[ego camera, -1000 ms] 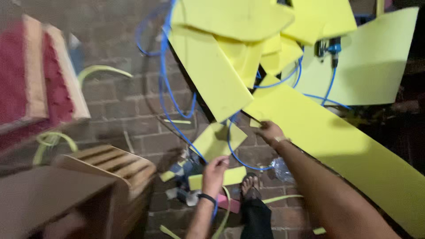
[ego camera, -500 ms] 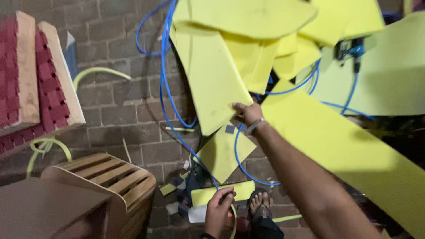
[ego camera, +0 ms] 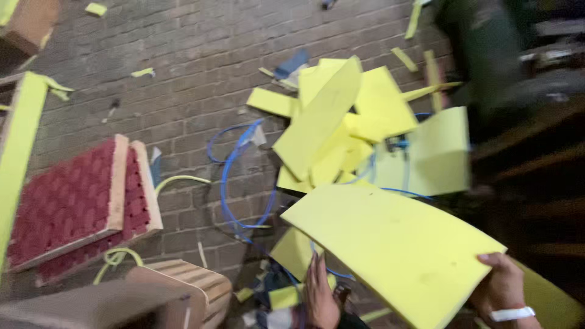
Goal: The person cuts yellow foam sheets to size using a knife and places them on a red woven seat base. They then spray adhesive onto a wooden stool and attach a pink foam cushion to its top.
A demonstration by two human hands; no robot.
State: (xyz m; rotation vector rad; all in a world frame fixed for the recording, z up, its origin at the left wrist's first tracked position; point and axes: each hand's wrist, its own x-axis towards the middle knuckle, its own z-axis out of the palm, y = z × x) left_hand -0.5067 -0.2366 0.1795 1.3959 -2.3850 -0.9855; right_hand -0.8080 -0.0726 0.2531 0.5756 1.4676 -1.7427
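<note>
— What's lying round that big yellow foam sheet [ego camera: 390,244]?

— Behind it, a heap of yellow foam offcuts [ego camera: 341,128] on the brick floor [ego camera: 183,55], with a blue hose [ego camera: 228,183] looping just left of it. Further left are red padded panels [ego camera: 73,201]; a wooden slatted crate [ego camera: 189,283] sits lower left.

— And the hands?

— The right hand [ego camera: 503,286] pinches the sheet's near right corner, lifting it. The left hand [ego camera: 320,292] lies flat under its near edge, fingers straight and together.

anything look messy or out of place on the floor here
Yes. Yellow foam sheets lie in a jumbled, overlapping heap on the brick floor, with a blue hose snaking beneath them and small foam scraps scattered around.
</note>
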